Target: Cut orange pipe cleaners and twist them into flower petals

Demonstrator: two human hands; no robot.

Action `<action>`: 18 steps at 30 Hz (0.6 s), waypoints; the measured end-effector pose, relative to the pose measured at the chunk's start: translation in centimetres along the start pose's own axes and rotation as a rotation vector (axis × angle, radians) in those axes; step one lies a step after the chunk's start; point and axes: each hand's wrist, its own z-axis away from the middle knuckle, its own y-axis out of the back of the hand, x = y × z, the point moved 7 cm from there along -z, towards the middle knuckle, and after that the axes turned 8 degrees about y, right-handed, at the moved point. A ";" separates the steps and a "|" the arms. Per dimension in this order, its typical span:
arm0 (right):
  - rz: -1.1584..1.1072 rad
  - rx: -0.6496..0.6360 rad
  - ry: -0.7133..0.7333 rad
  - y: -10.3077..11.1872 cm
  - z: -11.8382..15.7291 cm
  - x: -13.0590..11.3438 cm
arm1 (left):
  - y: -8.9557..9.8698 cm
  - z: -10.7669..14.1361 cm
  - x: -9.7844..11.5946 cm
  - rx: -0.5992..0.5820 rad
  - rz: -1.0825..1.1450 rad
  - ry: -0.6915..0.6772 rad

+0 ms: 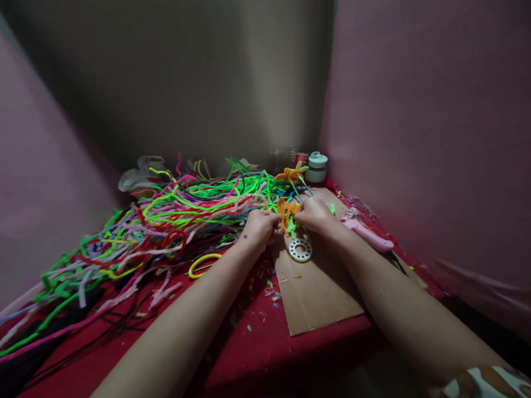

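Note:
An orange fuzzy pipe-cleaner piece (285,214) with a green part (292,228) is between my two hands, above a cardboard sheet (323,301). My left hand (261,225) is closed, its fingertips pinched at the orange piece's left side. On the other side my right hand (315,214) is closed on its right side. Just below the green part lies a white ring with round holes (300,250). Beyond my right hand, orange and yellow flower shapes (292,174) rise on thin stems. Fine detail between the fingertips is too small to tell.
A large heap of coloured pipe cleaners (194,204) covers the left and back. Yellow-handled scissors (203,266) lie left of the cardboard, a pink glue gun (369,235) at right. A pale jar (317,167) stands behind. Scraps dot the red cloth (249,354).

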 end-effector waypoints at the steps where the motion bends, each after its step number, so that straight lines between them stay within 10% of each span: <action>1: -0.019 0.008 -0.009 0.1 0.0 0.0 | 0.0 -0.2 -0.2 0.002 0.004 0.004; 18: -0.506 0.045 -0.109 -0.5 0.4 0.5 | 0.4 -0.5 -0.4 -0.010 -0.005 -0.004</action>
